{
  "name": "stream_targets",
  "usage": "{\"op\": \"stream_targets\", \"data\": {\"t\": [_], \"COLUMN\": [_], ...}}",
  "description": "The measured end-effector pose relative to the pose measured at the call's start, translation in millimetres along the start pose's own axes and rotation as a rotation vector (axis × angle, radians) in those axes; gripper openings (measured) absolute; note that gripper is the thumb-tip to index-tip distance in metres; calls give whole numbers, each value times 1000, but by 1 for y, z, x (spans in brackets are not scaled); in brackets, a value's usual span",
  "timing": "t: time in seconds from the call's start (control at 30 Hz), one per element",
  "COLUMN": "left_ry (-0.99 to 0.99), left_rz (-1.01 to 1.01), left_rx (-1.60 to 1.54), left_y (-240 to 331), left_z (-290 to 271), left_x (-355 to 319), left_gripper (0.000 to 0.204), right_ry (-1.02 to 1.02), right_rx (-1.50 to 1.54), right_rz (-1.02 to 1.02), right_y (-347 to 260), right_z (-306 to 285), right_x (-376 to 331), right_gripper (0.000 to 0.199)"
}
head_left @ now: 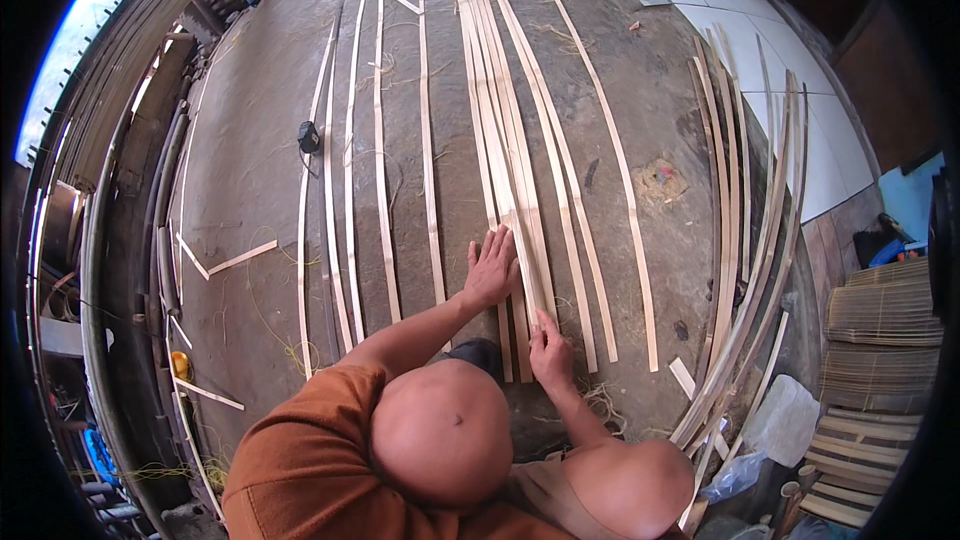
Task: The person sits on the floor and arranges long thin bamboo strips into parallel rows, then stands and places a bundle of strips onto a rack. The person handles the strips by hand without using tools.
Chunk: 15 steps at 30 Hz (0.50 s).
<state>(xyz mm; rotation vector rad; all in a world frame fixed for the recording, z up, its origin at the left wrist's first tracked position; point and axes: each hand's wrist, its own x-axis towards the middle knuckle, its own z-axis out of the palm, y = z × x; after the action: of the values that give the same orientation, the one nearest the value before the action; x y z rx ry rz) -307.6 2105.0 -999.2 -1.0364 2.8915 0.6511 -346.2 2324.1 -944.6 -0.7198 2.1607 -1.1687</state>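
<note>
Light bamboo strips [490, 90] lie side by side in a close row on the floor, running away from me. My left hand [490, 268] lies on the near part of this row with its fingers stretched out. Close to the near ends, my right hand [552, 353] pinches a raised bamboo strip [533, 275] between thumb and fingers. That strip seems to rest over the others; whether it is one piece or several stacked, I cannot tell. Just right of the row, two more strips [560, 180] run at a slant.
Single strips [428, 140] lie spaced out on the left, near a black tape measure [309, 137]. Long strips [775, 210] curve along the right, beside a plastic bag [735, 477] and slatted bamboo mats [880, 305]. Poles [100, 270] line the left edge. White tiles [815, 135] cover the far right.
</note>
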Motion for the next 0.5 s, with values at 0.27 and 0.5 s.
{"op": "stream_targets", "data": {"t": [0.27, 0.5], "left_ry": [-78, 7], "left_rz": [73, 62], "left_rx": [79, 76], "left_y": [-5, -14], "left_z": [-15, -3], "left_x": [2, -8], "left_gripper": [63, 69], "right_ry": [58, 26], "right_rx": [14, 11], "right_rz": [-119, 5], "right_y": [1, 5], "right_z": [13, 22], "right_x": [-8, -13], "right_gripper": [35, 35]}}
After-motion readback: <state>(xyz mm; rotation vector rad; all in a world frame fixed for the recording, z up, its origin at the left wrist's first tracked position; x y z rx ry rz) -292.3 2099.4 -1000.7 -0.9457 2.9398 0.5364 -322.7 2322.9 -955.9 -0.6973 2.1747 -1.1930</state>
